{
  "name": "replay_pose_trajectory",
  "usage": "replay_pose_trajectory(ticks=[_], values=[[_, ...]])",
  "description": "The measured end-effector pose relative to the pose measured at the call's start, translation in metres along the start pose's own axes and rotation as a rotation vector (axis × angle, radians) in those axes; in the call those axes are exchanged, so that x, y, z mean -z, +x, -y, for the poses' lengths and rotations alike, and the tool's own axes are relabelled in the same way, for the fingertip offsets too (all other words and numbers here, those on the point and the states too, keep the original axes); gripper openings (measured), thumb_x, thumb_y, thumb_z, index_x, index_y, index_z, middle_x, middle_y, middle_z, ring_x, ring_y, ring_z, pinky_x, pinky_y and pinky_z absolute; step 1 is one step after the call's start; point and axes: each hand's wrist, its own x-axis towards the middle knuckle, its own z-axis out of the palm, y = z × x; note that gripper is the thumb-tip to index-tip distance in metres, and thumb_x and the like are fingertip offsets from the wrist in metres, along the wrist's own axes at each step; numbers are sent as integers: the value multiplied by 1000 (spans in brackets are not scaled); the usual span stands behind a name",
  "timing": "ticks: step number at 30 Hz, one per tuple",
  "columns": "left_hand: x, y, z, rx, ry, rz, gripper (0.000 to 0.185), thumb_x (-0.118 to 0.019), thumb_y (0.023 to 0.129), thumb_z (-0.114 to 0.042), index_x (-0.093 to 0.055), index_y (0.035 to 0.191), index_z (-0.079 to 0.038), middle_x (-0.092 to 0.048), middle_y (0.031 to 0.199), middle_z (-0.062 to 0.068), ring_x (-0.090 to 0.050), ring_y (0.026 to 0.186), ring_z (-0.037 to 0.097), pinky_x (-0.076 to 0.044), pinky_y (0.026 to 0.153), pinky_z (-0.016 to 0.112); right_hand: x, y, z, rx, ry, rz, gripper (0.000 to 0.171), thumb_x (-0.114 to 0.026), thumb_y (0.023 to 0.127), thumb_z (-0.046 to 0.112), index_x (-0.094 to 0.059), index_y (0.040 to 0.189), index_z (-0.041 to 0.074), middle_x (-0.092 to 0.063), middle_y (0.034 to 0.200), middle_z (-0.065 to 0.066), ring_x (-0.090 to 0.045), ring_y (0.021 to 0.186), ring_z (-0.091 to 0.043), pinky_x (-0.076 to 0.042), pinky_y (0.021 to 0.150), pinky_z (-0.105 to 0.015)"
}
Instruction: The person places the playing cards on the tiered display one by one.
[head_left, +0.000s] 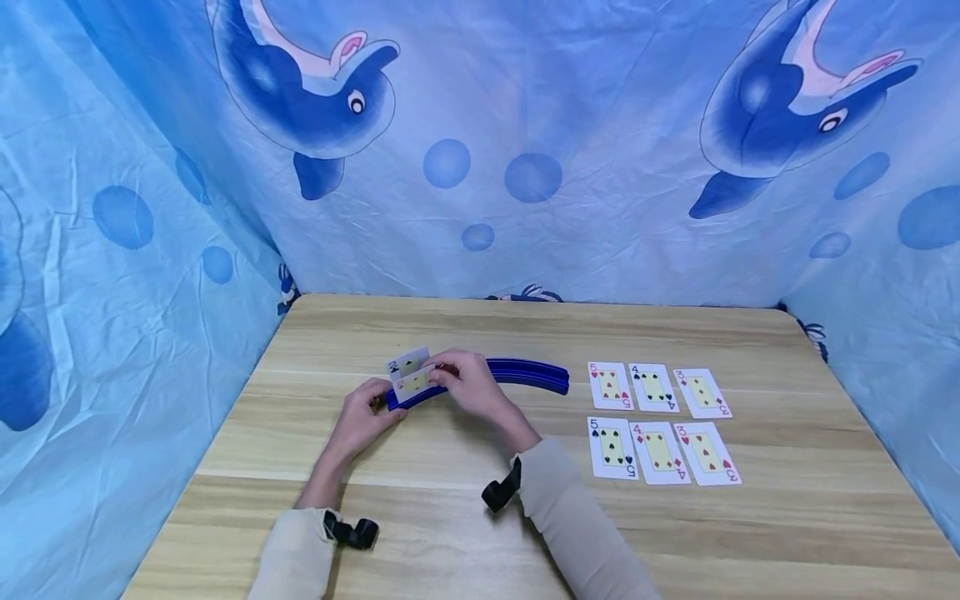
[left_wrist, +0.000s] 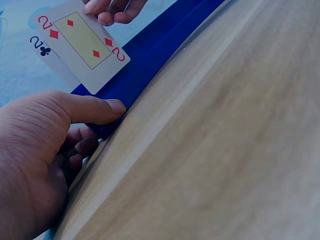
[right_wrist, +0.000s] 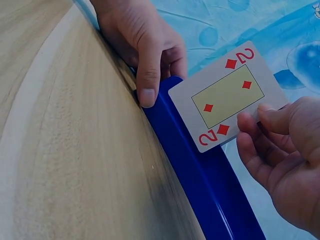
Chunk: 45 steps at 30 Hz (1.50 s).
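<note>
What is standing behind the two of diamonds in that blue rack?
Behind the two of diamonds a two of clubs stands in the blue rack. Only its corner with the number and club shows; the rest is covered. The right hand pinches the diamonds card.

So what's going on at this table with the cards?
A person is standing playing cards in a curved blue card holder on a wooden table. The right hand pinches the two of diamonds at the holder's left end, in front of a two of clubs. The left hand grips that end of the holder. Six cards lie face up in two rows to the right.
</note>
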Motion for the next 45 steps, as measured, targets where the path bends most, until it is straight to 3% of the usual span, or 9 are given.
replay_pose_trajectory(ticks=[18,28,36,45], values=[[0,1,1,9,6,-1,38,-80,81,-6,-69,117,-2,-68,120,16,-62,108,27,-47,88,28,-7,4,-11,3,-29,31,17,-65,95,5,-74,108,1,-75,104,-14,-71,86,-17,-54,72,-15],[1,1,1,3,-11,-1,38,-80,81,-5,-68,117,0,-67,120,17,-63,109,29,-49,88,26,-5,4,-10,-19,-64,54,24,-62,97,9,-71,119,2,-74,111,-14,-72,90,-16,-55,75,-17],[0,1,1,-7,-22,-12,38,-80,79,-3,-68,115,3,-67,118,19,-64,106,30,-49,87,21,8,1,-1,-21,-117,27,27,-63,97,11,-71,123,8,-72,122,-12,-72,103,-20,-57,80,-22],[0,1,-1,23,-17,8,40,-78,81,-4,-67,119,3,-66,122,19,-64,109,32,-48,88,20,33,-11,10,10,-125,-42,25,-65,97,15,-71,119,5,-75,112,-9,-70,89,-16,-56,74,-21]])
